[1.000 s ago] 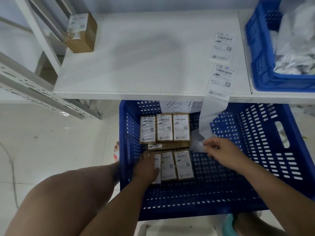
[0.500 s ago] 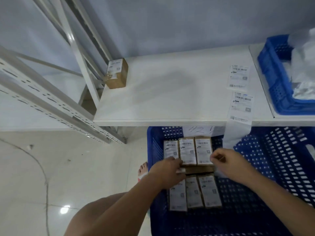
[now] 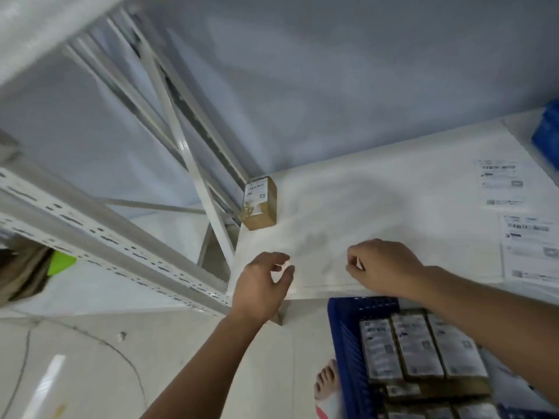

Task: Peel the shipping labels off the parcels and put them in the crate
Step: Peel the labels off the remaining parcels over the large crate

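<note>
A small brown parcel (image 3: 260,204) with a white shipping label stands alone at the back left corner of the white shelf (image 3: 378,201). My left hand (image 3: 263,282) hovers over the shelf's front left corner, fingers loosely spread and holding nothing. My right hand (image 3: 384,267) is above the shelf's front edge with its fingers curled; nothing shows in it. Below, at the lower right, the blue crate (image 3: 344,343) holds several labelled parcels (image 3: 417,349) laid flat in rows. My right forearm crosses over the crate.
Two loose shipping labels (image 3: 500,184) (image 3: 529,249) lie on the right of the shelf. A second blue crate (image 3: 547,131) shows at the right edge. White metal rack beams (image 3: 99,237) run along the left. A bare foot (image 3: 326,382) is on the floor beside the crate.
Both hands have risen out of the crate to above the shelf's front edge. The view has swung up and left. The label strip near my right hand is no longer seen.
</note>
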